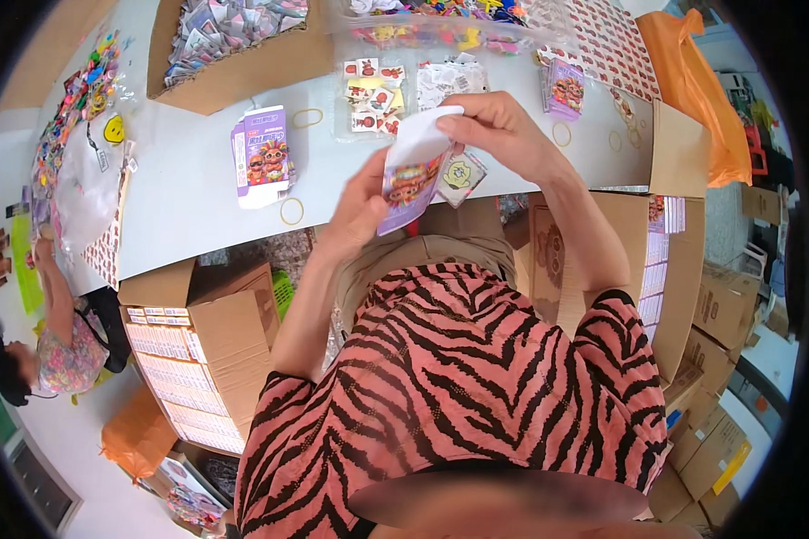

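Observation:
Near the table's front edge I hold a purple small carton (411, 180) printed with cartoon figures, its white end flap raised. My left hand (360, 211) is closed around its left side. With thumb and fingers, my right hand (499, 130) pinches the white flap at the top. Just under and right of the carton lies a small clear packet with a pale green cartoon face (459, 178), partly covered by the carton. Left of my hands is a stack of flat purple cartons (265, 157). Another purple stack (565, 88) lies at the right.
Packets of red-figure stickers (373, 94) and white printed slips (451, 79) lie beyond my hands. A cardboard box of small packets (234, 81) stands far left. Rubber bands (291, 212) are scattered about. Boxes of packed cartons (175, 359) stand below; a co-worker (58, 346) is at the left.

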A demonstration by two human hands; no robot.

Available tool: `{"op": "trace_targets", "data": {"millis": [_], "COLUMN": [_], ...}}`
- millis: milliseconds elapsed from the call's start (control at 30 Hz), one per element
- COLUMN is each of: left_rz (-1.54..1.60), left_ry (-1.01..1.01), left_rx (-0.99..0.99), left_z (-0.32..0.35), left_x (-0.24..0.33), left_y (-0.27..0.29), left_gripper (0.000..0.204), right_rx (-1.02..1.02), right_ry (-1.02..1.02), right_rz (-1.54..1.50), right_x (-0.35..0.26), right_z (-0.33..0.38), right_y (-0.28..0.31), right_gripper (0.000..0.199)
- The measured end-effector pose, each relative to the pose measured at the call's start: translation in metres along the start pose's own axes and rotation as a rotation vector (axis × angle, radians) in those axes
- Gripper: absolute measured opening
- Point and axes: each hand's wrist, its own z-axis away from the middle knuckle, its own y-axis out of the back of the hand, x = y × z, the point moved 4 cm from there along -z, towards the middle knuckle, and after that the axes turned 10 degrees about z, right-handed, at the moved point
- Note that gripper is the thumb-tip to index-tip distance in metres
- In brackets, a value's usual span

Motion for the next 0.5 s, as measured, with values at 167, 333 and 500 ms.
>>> {"op": "trace_targets", "data": {"millis": [167,333,500], "left_rz": [0.547,0.451,0.325], "left_ry": [0.191,0.055,-0.056], "left_rx": [-0.147,0.14,0.27], "left_z": [0.002,0.003,0.003], "left_x": [-0.012,-0.011,-0.002], "left_y": [-0.035,-0.031,-0.029], "left_gripper": [0.097,0.062,0.048], "right_rx": [0.024,0.34,0.389], "right_ry": [0.029,0.185,0.218], "right_rz": [-0.008,-0.054,0.044], "right_x": [0.001,0.003,0.003], "right_z": [0.004,0.018,0.021], "right_y": [-0.014,-0.027,-0.043], "right_gripper": [0.022,0.029,0.028]}}
